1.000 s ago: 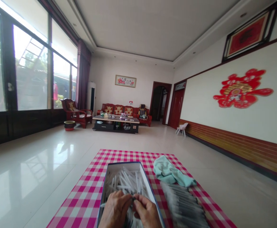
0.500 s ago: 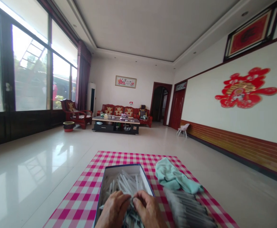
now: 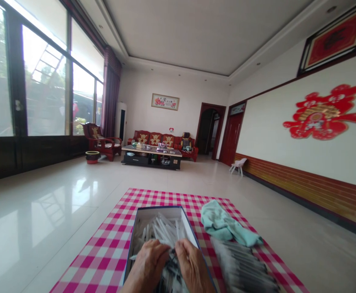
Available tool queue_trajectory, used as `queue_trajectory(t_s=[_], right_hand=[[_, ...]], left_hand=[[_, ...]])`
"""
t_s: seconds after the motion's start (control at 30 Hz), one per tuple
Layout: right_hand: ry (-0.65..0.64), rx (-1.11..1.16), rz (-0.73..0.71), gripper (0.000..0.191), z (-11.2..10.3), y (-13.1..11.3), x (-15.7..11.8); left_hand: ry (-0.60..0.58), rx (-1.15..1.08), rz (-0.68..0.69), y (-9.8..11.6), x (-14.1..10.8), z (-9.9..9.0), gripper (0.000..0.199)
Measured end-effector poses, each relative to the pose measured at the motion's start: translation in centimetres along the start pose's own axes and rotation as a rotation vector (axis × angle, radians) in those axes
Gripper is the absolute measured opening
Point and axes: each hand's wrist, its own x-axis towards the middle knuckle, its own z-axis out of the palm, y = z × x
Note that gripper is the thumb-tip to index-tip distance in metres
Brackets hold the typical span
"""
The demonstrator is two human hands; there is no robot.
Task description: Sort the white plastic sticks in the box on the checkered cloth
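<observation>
Shiny pale floor (image 3: 74,228) fills a big bright room, with a red couch (image 3: 156,138) and a low table (image 3: 150,152) far ahead of the fingers. Under everything near the hands is a pink and white checked cloth (image 3: 104,244). On it sits an open box (image 3: 191,232), right under the fingers, with its long side running away from them.

Out to the right of the fingers is a bundle of see-through and dark sticks (image 3: 241,264). It is blurry, but the dark ends seem to point to the right, away from the hands. The right hand (image 3: 193,262) is nearer to it. Just past the bundle, ahead and to the right of the fingers, lies a crumpled green rag (image 3: 226,224).

The left hand (image 3: 149,260) and the right hand are both over the box. Their fingers are curled in, and the tips almost meet.

In the box, the long white sticks (image 3: 165,228) lie just ahead of the fingertips. Many slant, with their far ends to the left. Both hands seem about as near to them. Dark bits (image 3: 171,272) lie below the fingers, between the two hands. One small dark spot shows right between the tips. It is too tiny to tell if either hand has hold of it.
</observation>
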Motion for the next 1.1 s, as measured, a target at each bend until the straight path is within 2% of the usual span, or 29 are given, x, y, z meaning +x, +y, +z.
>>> queue_trajectory(t_s=[0.1,0.27,0.47,0.67,0.97,1.1], right_hand=[[-0.086,-0.016,-0.092,0.015,-0.3,-0.5,-0.1],[-0.053,-0.13,-0.158,0.03,0.5,0.0,0.1],[-0.035,-0.107,-0.025,0.037,0.2,0.0,-0.1],[-0.1,-0.014,-0.074,0.014,-0.7,-1.3,-0.4],[-0.048,-0.136,-0.029,0.04,0.7,0.3,-0.1],[-0.068,-0.065,-0.035,0.036,0.1,-0.3,-0.2]], left_hand=[[0.004,-0.011,-0.005,0.2,0.0,-0.2,0.025],[-0.008,-0.034,-0.001,0.7,-0.1,-0.6,0.026],[-0.02,-0.037,-0.022,0.7,0.0,-0.6,0.024],[-0.028,-0.033,-0.034,0.9,0.1,-1.0,0.024],[-0.043,-0.031,0.005,1.3,-0.1,-1.1,0.025],[-0.039,-0.022,-0.022,1.3,0.0,-1.2,0.025]])
